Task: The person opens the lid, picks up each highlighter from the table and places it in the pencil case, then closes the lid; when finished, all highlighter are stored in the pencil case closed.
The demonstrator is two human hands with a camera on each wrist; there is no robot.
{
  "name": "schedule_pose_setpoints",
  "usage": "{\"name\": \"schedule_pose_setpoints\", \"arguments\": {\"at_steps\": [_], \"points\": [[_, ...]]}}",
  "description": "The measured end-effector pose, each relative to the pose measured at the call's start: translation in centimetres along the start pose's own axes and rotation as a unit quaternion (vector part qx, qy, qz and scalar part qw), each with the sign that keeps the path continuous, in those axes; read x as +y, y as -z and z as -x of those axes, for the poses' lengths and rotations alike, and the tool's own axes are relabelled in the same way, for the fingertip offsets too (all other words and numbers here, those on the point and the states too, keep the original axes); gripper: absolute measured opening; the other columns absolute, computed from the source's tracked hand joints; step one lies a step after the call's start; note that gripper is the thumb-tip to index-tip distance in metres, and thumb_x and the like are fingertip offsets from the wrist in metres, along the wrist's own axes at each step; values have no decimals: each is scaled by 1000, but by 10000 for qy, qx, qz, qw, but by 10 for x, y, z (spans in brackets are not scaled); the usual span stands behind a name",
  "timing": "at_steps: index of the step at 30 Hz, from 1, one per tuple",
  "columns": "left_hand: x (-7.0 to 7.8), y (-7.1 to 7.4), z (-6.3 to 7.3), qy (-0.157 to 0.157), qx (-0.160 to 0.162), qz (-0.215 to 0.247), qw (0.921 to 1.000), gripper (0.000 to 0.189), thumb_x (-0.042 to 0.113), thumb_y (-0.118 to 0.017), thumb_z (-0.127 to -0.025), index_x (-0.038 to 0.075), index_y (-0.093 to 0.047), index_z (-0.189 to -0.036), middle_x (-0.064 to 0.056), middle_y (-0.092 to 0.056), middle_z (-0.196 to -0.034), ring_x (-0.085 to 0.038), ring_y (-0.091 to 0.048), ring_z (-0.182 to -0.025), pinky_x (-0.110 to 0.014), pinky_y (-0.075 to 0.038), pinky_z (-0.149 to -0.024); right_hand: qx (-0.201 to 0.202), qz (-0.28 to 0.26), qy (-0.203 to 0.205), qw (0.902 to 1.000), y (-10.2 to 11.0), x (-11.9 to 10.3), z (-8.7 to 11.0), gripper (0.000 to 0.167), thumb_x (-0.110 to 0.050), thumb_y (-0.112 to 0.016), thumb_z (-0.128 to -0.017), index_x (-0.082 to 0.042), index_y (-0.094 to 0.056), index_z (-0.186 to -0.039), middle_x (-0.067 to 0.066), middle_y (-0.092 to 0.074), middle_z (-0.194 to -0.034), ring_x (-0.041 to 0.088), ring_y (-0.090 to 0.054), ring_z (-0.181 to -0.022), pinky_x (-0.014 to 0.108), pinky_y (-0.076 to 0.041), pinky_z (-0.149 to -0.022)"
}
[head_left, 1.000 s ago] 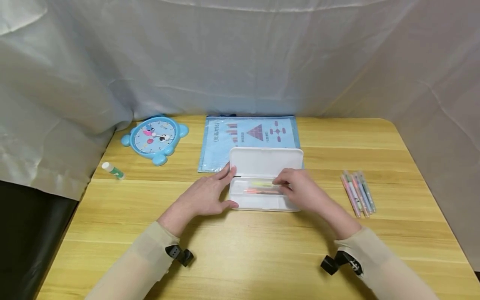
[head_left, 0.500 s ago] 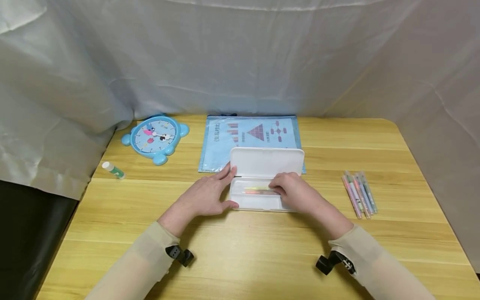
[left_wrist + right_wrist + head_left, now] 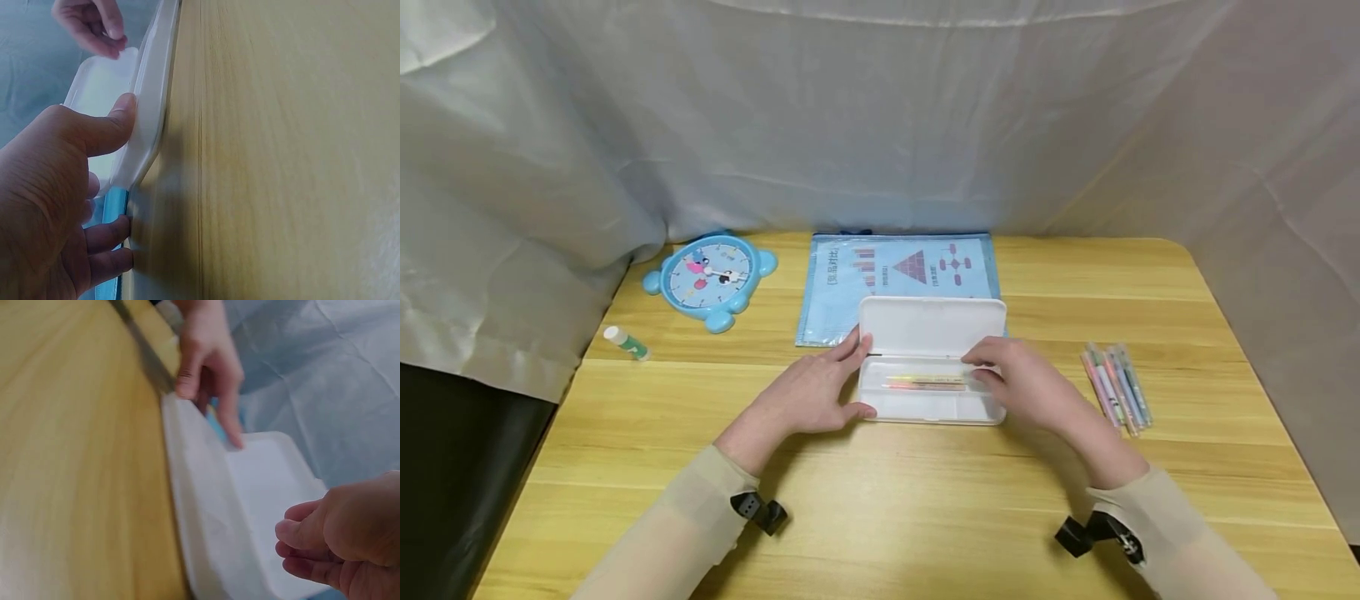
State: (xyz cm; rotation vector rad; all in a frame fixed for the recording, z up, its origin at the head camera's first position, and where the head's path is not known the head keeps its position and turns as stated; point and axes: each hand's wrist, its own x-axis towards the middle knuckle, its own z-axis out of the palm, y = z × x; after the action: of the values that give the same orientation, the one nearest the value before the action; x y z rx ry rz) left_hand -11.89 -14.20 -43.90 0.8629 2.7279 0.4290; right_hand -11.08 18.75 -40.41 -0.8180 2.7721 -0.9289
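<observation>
A white pencil case (image 3: 932,325) stands with its lid raised near the middle of the table. Inside its tray lie a yellow pen (image 3: 925,379) and an orange-red pen (image 3: 925,387), side by side. My left hand (image 3: 808,392) holds the left end of the case, thumb at the front corner and fingers at the lid; in the left wrist view the thumb (image 3: 112,128) rests against the case's side. Above the right end of the tray is my right hand (image 3: 1030,383), fingers loosely bent. Nothing shows between its fingertips (image 3: 289,532) in the right wrist view.
Several capped pens (image 3: 1116,387) lie in a row at the right. A blue printed zip folder (image 3: 835,292) lies behind and partly under the case. On the left are a blue toy clock (image 3: 711,279) and a glue stick (image 3: 627,342). Grey cloth (image 3: 925,117) hangs behind the table.
My right hand has let go of the pens and drawn back to the right. The yellow pen now lies close beside the orange-red one. My left hand stays on the case.
</observation>
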Motion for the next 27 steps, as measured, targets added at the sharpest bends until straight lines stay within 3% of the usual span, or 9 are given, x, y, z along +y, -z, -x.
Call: {"name": "schedule_pose_setpoints", "arguments": {"at_steps": [11,16,19,24,27], "points": [[1,0,0,25,-26,-21,10000,107,62,-72,-94,9,-16,-168,-13,-11,-174,-41,-53,-138,-49,-47,-110,1242,237,-253,9917,42,17,46,22,1,-80,-93,-1,-79,-115,12,-77,-112,33,-73,-99,56,-58,-85],[1,0,0,12,-10,-23,10000,107,62,-72,-93,9,-16,-168,-13,-11,-174,-41,-54,-137,-49,-48,-110,1602,336,-518,9852,49,33,69,22,-2,-83,-91,-2,-80,-113,10,-78,-106,29,-74,-92,28,-55,-83],[1,0,0,15,-21,-25,10000,107,63,-72,-93,9,-16,-168,-13,-11,-174,-41,-53,-139,-49,-47,-111,1737,256,-761,9815,50,43,83,22,-1,-84,-90,0,-80,-111,15,-78,-106,16,-74,-88,12,-50,-79],[1,0,0,-3,-5,-17,10000,107,63,-72,-94,9,-16,-168,-13,-11,-174,-42,-52,-140,-50,-47,-111,1898,123,-1072,9759,48,57,101,22,-1,-87,-87,1,-80,-107,17,-78,-100,-3,-66,-83,8,-50,-70],[0,-1,0,-8,10,-2,10000,107,63,-72,-93,9,-17,-168,-13,-11,-174,-41,-50,-141,-49,-46,-112,1894,133,-1353,9725,46,64,110,21,-4,-86,-88,3,-80,-107,18,-78,-96,-2,-66,-81,9,-51,-65]]}}
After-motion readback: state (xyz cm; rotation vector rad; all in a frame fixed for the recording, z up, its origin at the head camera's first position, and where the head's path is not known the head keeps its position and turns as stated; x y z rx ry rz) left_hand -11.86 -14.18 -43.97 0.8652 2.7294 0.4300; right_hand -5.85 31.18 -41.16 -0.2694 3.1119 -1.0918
